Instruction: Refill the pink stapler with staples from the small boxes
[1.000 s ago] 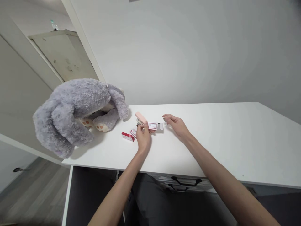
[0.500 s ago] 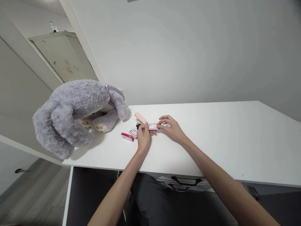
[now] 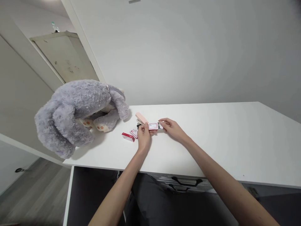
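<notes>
My left hand [image 3: 143, 135] is closed on a small red-and-white staple box [image 3: 152, 126], held just over the desk top. From the box's right end a tray with dark grey contents [image 3: 159, 126] sticks out partway. The fingers of my right hand [image 3: 170, 127] pinch the white end of this tray. Behind my left fingers lies a pale pink stapler [image 3: 141, 118], its lower part partly hidden by the hand. Two more red-and-white boxes lie left of my left hand: one flat [image 3: 134, 133], one nearer the front [image 3: 128, 137].
A large grey-purple plush toy [image 3: 80, 100] takes up the left end of the white desk [image 3: 211, 141]. Behind the desk rises a plain wall [image 3: 183, 53]. Drawers with black handles [image 3: 187, 181] sit under the front edge, and a beige cabinet [image 3: 63, 56] stands far left.
My right hand has shifted a little to the right, and the tray's dark grey contents now show beyond the box's end. My left hand keeps its hold.
</notes>
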The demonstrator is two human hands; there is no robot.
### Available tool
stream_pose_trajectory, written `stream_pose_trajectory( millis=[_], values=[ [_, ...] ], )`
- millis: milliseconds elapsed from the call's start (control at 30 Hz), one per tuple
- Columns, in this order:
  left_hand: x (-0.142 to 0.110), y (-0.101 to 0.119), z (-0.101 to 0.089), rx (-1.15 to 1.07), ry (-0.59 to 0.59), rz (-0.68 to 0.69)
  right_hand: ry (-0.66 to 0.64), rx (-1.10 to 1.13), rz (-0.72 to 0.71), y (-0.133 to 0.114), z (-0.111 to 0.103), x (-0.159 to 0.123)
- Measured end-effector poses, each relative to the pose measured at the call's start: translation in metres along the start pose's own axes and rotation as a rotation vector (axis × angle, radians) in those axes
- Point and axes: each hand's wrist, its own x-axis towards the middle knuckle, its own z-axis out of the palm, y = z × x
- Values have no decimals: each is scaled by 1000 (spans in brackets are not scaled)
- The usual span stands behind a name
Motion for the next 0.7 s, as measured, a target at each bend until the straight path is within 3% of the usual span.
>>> stream_pose_trajectory(
  millis=[100,400,600,700],
  values=[
    [0,-1,0,-14,4,-5,-57,18,8,-2,0,-1],
    [-3,4,3,-49,-23,-2,-47,103,19,1,0,2],
    [-7,15,5,-75,-175,-7,-89,326,96,-1,-3,2],
    [-8,16,5,-134,-193,-46,-120,389,114,-3,-4,1]
  ],
)
